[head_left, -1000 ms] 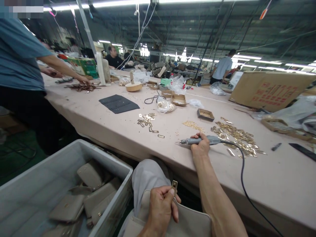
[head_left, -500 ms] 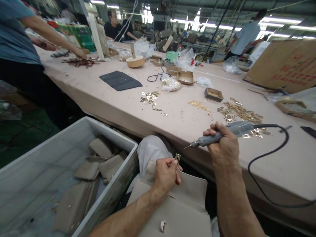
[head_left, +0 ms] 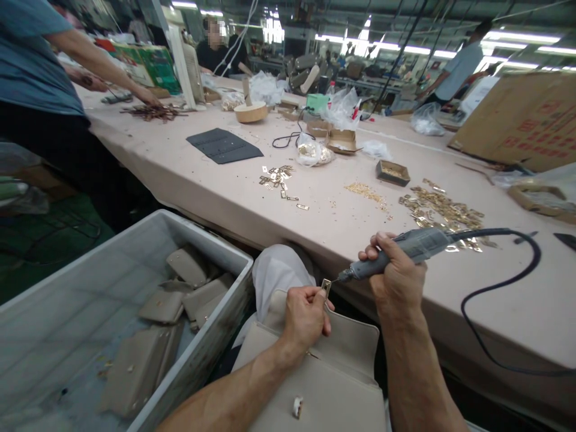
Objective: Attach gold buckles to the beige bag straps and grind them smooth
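My left hand pinches a small gold metal plate with a slot, at the edge of a beige handbag's flap. That handbag lies across my lap with its flap folded open, and a small clasp piece shows on its front. Wrapped around a grey corded electric screwdriver, my right hand holds it with the thin bit pointing left. The bit's tip is at or very near the gold plate; I cannot tell if they touch.
At left a grey plastic bin holds several beige handbags. On the table lie gold plate piles, tiny screws, a small box and a black sheet. A co-worker's arm reaches in at upper left.
My right hand has brought the screwdriver left and slightly down, so its bit has come up to the gold plate. My left hand stays nearly still.
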